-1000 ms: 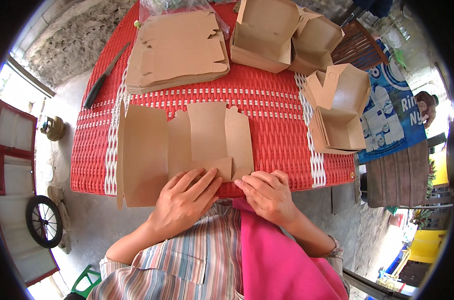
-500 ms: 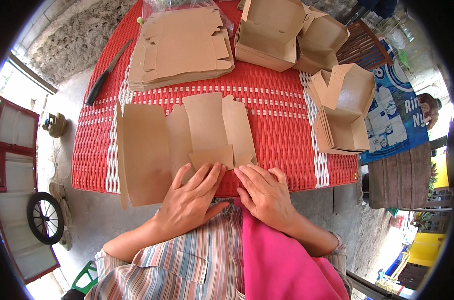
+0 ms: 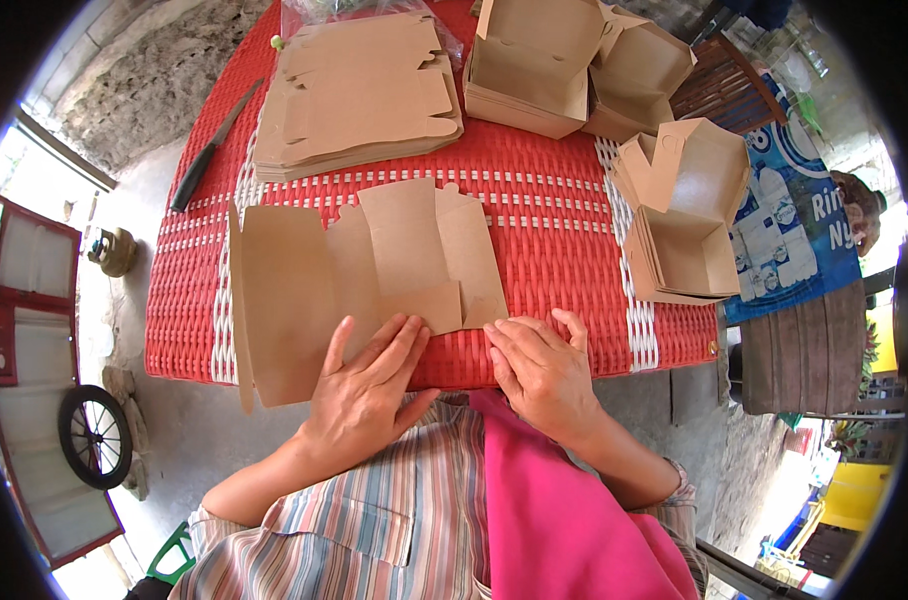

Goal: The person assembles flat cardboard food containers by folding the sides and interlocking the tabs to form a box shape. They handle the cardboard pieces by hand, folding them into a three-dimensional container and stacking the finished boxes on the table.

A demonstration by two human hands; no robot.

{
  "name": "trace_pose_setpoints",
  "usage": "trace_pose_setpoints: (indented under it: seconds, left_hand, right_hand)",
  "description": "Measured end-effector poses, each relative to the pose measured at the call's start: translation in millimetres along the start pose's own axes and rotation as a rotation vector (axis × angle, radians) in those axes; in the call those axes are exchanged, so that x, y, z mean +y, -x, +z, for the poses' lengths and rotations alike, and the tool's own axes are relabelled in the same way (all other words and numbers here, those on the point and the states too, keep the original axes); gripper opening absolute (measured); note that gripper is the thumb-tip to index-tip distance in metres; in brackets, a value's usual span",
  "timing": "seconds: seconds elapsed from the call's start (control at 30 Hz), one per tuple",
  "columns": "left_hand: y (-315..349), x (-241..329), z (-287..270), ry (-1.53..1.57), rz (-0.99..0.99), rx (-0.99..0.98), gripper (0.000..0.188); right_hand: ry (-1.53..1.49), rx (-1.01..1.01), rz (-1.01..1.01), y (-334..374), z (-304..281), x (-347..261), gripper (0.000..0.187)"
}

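In front of me a brown cardboard box blank [image 3: 406, 240] lies partly folded on the red woven table, its large left panel tilted up. A small flap is folded inward along its near edge. My left hand [image 3: 366, 375] rests its fingertips at that near edge, fingers stretched and thumb apart. At the near right corner of the blank, the fingertips of my right hand [image 3: 542, 370] touch or nearly touch the cardboard. Its fingers are extended, with the thumb below. Neither hand grips anything.
A stack of flat box blanks [image 3: 359, 95] lies at the far left of the table, beside a black-handled knife [image 3: 214, 145]. Folded open boxes stand nested at the far middle [image 3: 529, 75], behind on the right [image 3: 634, 75] and at the right edge [image 3: 686, 245].
My hands have drawn slightly apart and back from the near edge of the blank. The right one has moved a little to the right. The blank has shifted slightly left.
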State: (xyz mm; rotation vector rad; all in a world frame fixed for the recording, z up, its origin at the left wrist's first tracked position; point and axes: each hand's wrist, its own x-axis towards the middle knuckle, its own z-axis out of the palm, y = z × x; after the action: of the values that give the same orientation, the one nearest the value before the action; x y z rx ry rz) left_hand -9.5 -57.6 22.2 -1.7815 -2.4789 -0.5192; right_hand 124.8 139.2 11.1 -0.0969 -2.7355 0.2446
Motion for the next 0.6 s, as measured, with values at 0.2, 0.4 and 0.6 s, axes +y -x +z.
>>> trace_pose_setpoints:
  seconds: [0.2, 0.4, 0.6]
  left_hand:
    - [13.8, -10.3, -7.0, -0.010, -0.063, -0.024, 0.057]
    - [18.0, -11.3, -4.5, -0.011, -0.069, -0.003, 0.056]
    - [18.2, -12.8, -3.7, 0.010, -0.064, 0.014, 0.055]
  right_hand:
    - [0.007, -0.008, 0.005, 0.1, -5.0, 1.7, 0.023]
    - [-0.030, 0.007, 0.033, -9.6, -13.1, -15.8, 0.028]
    - [-0.120, -0.061, -0.198, -28.0, 17.0, -38.9, 0.039]
